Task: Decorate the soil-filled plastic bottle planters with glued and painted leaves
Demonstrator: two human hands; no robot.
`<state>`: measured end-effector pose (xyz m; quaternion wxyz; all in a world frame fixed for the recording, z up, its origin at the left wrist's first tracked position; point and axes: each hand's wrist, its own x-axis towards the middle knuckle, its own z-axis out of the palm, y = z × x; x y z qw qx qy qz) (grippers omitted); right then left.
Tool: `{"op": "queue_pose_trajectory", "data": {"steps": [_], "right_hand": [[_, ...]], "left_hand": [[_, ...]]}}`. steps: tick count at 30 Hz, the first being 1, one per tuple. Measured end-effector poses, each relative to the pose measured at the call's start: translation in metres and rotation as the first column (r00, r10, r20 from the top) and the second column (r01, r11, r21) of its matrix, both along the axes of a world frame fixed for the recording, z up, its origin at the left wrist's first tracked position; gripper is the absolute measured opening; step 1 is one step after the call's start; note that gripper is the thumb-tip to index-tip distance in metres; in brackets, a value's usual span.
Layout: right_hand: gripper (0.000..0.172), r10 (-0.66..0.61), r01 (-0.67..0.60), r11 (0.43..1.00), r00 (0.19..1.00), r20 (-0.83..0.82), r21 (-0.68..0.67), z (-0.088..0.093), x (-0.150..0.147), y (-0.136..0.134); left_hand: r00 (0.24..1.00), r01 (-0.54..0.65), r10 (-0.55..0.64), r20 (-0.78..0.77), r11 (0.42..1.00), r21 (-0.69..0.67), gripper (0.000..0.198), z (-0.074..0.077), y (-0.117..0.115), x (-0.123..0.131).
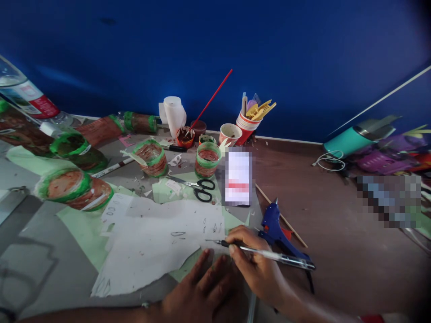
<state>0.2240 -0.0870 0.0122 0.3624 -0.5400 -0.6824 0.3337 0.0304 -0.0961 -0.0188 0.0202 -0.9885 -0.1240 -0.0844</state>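
Note:
My right hand (254, 260) is closed round a clear-barrelled pen (286, 259), its tip at the right part of a torn-edged white paper sheet (151, 244). Several small leaf-like outlines are drawn on the sheet. My left hand (205, 285) lies with fingers stretched out at the sheet's lower right edge, near the pen tip. Green paper (79, 231) shows under the white sheet. Above the sheet lie black-handled scissors (204, 190), and a lit phone (238, 177) is to their right. A blue glue gun (279, 229) rests just beyond my right hand.
Red-and-green painted containers (208, 167) stand behind the sheet, with more at left. A paper roll (174, 115), a paint cup (185, 138) with a red stick, and red cups (247, 128) of tools line the blue wall. A teal bottle (348, 140) lies at right. Paper scraps are scattered about.

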Motion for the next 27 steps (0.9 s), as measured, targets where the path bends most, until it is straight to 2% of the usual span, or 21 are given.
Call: {"op": "queue_pose_trajectory", "data": {"steps": [3,7,17,27], "right_hand": [[0.011,0.03,-0.03,1.0,0.999,-0.045,0.004,0.0013,-0.001,-0.0007],[0.013,0.064,-0.064,0.998,0.998,-0.014,-0.022,-0.0019,-0.0024,-0.0034],[0.014,0.052,-0.052,0.998,0.999,0.001,0.026,-0.0033,-0.0068,-0.0049],[0.014,0.046,-0.046,0.998,0.999,-0.006,0.051,-0.0007,-0.0096,-0.0008]], "left_hand": [[1.0,0.006,-0.006,0.003,1.0,-0.007,0.044,-0.001,-0.0004,-0.0002],[1.0,-0.004,0.003,0.007,1.0,0.012,0.045,0.0006,0.0002,0.0004],[0.999,-0.017,0.016,0.032,0.999,0.027,0.045,-0.0005,0.0003,0.0015],[1.0,-0.02,0.019,0.018,0.999,0.036,0.045,0.0056,0.0021,0.0031]]}}
